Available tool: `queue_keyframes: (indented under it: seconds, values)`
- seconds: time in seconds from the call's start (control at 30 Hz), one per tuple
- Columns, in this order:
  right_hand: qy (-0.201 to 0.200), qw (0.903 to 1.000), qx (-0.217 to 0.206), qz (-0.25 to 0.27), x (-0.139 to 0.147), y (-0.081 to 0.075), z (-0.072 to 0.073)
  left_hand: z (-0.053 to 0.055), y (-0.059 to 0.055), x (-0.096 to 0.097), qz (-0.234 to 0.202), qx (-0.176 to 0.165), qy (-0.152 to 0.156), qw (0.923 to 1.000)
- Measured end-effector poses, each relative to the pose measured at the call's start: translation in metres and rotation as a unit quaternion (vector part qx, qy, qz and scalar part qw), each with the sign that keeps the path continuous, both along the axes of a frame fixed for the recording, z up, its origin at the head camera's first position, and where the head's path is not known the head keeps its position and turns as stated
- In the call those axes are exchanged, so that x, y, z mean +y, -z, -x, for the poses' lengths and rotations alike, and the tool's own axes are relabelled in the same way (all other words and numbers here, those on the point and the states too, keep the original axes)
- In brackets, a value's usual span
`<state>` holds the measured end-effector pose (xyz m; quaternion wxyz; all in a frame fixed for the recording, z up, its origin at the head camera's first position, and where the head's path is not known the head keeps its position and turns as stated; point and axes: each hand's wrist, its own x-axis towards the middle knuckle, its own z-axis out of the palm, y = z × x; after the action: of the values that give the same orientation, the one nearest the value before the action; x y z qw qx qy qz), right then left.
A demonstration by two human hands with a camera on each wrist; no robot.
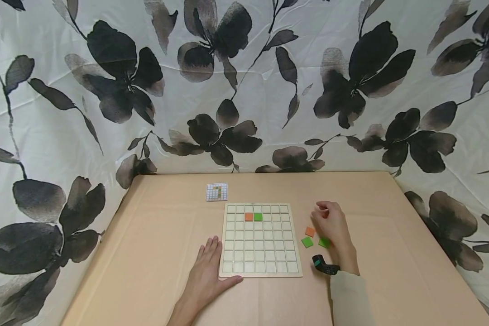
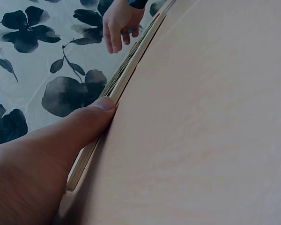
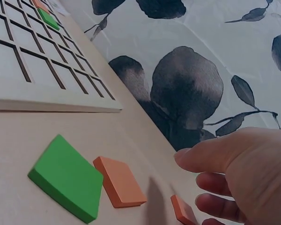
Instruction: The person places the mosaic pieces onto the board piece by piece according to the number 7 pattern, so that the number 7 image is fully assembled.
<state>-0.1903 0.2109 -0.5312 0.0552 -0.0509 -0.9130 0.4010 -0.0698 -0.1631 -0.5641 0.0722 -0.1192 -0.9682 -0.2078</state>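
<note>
A pale wooden grid board (image 1: 265,275) lies flat, with an orange tile (image 1: 249,217) and a green tile (image 1: 258,217) side by side in its second row from the far edge. My left hand (image 1: 207,276) rests at its near left corner, fingers straight along the side, thumb (image 2: 96,115) against the near edge. Right of the board, my right hand (image 1: 332,226) hovers above loose tiles, fingers loosely bent, no tile visible in them. Beneath it lie a green tile (image 3: 68,178), an orange tile (image 3: 119,182) and another orange tile (image 3: 182,211), the last hidden in the head view.
A small card (image 1: 217,192) printed with a coloured grid pattern lies beyond the board's far left corner. The tan table (image 1: 146,235) ends at a white cloth (image 1: 277,99) with dark flowers. A dark band (image 1: 326,266) sits on my right wrist.
</note>
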Motion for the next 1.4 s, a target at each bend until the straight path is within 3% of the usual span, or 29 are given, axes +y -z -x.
queue_keyframes:
  seconds: [0.83, 1.4]
  values:
    - [0.018, 0.9986, -0.045, -0.019, 0.016, 0.008, 0.001, 0.0, 0.001, -0.001, 0.005, 0.002, 0.002, 1.0]
    - [0.01, 0.9972, -0.052, -0.052, 0.023, 0.009, 0.0, 0.002, -0.002, -0.001, 0.008, -0.009, 0.002, 0.9999]
